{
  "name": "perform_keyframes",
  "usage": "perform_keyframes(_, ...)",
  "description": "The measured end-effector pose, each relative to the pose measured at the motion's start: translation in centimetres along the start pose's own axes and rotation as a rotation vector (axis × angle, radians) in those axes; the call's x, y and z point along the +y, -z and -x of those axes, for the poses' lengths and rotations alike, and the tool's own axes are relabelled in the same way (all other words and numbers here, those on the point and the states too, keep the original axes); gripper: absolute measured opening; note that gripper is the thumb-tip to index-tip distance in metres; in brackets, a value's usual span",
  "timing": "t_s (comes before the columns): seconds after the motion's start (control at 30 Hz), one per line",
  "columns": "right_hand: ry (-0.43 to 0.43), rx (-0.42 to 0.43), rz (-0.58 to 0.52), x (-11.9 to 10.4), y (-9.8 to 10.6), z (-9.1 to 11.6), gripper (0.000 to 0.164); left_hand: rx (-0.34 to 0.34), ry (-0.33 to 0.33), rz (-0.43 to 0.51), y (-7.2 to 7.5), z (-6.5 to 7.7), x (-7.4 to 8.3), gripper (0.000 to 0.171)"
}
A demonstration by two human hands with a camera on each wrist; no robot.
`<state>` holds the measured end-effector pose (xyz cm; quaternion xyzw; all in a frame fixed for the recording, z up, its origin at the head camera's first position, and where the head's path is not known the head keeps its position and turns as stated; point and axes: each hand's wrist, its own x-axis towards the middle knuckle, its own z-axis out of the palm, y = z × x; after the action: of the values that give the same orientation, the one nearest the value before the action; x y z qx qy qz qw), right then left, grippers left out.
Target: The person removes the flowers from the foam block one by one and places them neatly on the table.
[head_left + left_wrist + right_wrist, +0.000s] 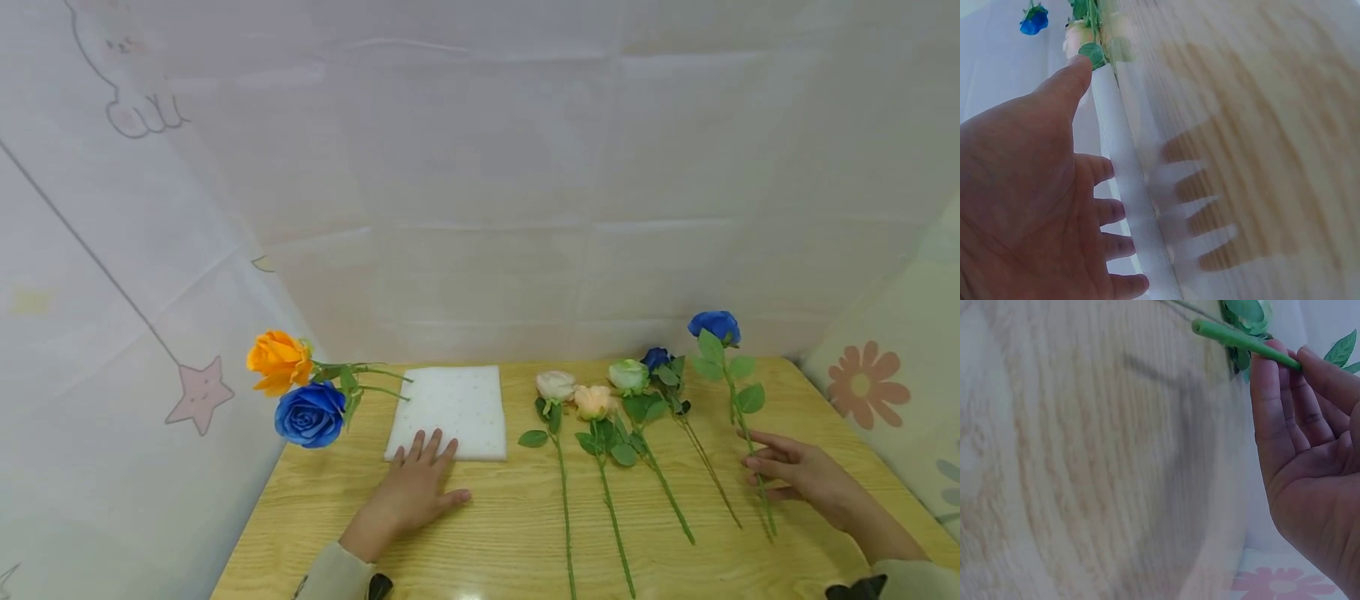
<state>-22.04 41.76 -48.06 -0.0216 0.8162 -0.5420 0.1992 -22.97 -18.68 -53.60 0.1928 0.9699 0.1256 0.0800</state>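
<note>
A pale cloth backdrop (487,200) stands behind the wooden surface (487,542), which carries everything. Left of its middle lies a white foam block (450,400); the left hand (418,487) has its fingers spread, their tips on the block's near edge. At the far right, the right hand (806,479) pinches the stem of a blue rose (716,327) between thumb and fingers, its bloom raised beyond the hand. Between the 2 hands 4 flowers lie in a row: cream (556,386), peach (595,402), pale green (628,377) and dark blue (657,359). An orange rose (277,362) and a second blue rose (310,414) have their stems in the block's left part. Smallest is the cut stem end (1235,342), jutting free above the surface. The step in hand seems to be lifting this rose while steadying the block; the next move likely calls for a firm pinch, passing over the row and aiming that end at bare foam.
</note>
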Motion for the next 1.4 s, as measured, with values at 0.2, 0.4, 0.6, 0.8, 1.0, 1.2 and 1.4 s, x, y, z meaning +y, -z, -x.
perform_keyframes(0.2,-0.042,-0.03,-0.031,1.1,0.6,-0.2,0.085,0.001,0.003,0.003,0.0,0.0,0.0,0.088)
perform_keyframes(0.4,-0.073,-0.056,-0.055,1.8,0.9,-0.5,0.087,0.002,-0.002,0.0,0.2,0.0,0.1,0.087)
perform_keyframes(0.6,-0.101,-0.05,-0.052,2.3,1.3,-1.1,0.088,0.004,-0.005,0.004,0.3,0.1,0.0,0.086)
perform_keyframes(0.8,-0.119,-0.051,-0.04,2.6,1.5,-1.7,0.088,-0.005,-0.004,0.015,0.3,0.1,0.0,0.086)
perform_keyframes(1.0,-0.123,-0.048,-0.038,2.7,1.5,-2.2,0.088,-0.006,-0.011,0.012,0.4,0.0,0.0,0.087)
perform_keyframes(1.2,-0.116,-0.07,-0.065,2.6,1.6,-2.5,0.086,-0.018,-0.009,0.004,0.6,0.1,0.2,0.087)
perform_keyframes(1.4,-0.12,-0.1,-0.111,2.9,1.9,-3.0,0.085,-0.02,-0.001,0.008,0.7,0.2,0.3,0.088)
